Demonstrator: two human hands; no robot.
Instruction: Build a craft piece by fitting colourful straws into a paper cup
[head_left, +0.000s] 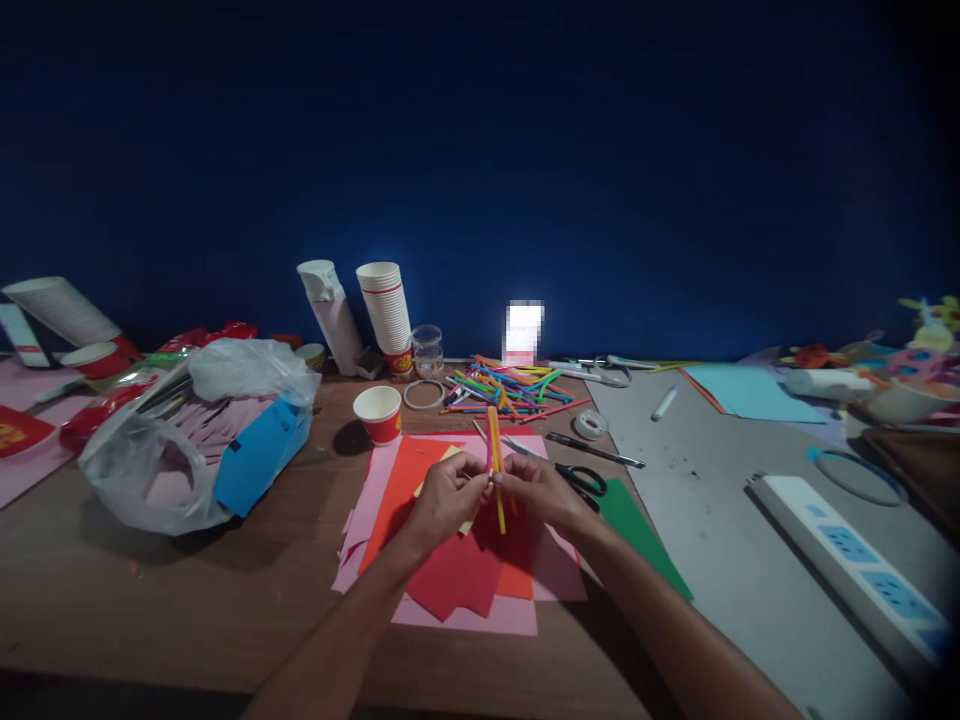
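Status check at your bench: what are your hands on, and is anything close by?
Left hand and right hand pinching yellow and pink strips. Held above a pink paper sheet. Black-handled scissors just beside the right hand.

Bundle of coloured strips (494,470), yellow, orange, pink, nearly upright, pinched between left hand (448,497) and right hand (540,492), yellow end poking below, above red paper sheets (457,572).

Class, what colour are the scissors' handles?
The scissors have black handles, seen in the head view.
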